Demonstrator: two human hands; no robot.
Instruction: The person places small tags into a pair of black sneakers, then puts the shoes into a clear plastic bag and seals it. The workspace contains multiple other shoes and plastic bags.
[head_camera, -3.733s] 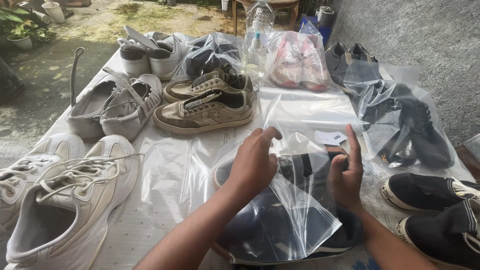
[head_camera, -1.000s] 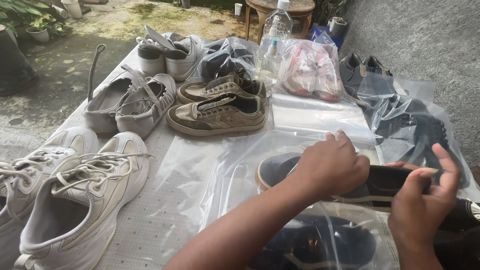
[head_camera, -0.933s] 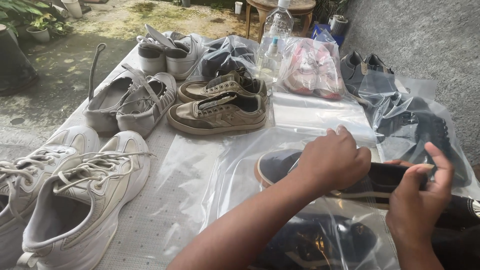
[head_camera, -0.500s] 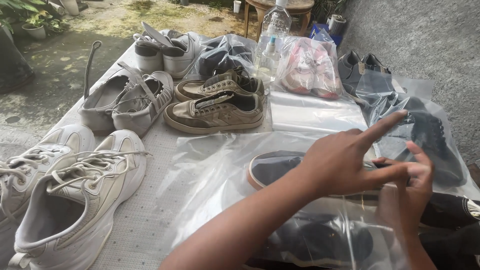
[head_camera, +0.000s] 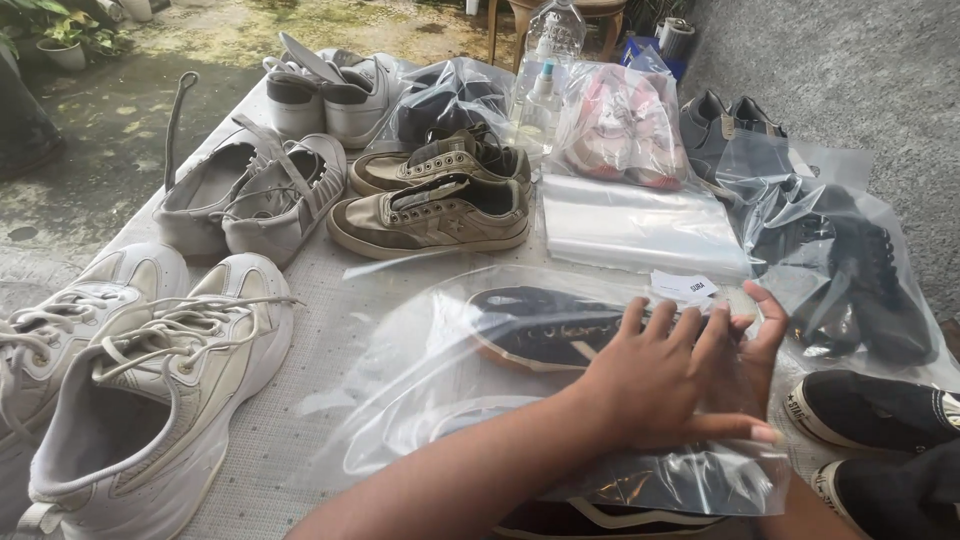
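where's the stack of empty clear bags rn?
Head view, centre-right of the table: stack of empty clear bags lies right of the olive sneakers, just below the bagged pink shoes.

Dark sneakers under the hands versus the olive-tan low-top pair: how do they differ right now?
The dark sneakers lie inside a clear plastic bag; the olive-tan low-top sneakers sit bare on the table. The left hand and right hand press on the bagged pair; nothing touches the olive-tan pair. Both pairs are low-cut with pale soles.

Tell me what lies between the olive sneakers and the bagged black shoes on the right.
A flat stack of clear plastic bags, seen in the head view.
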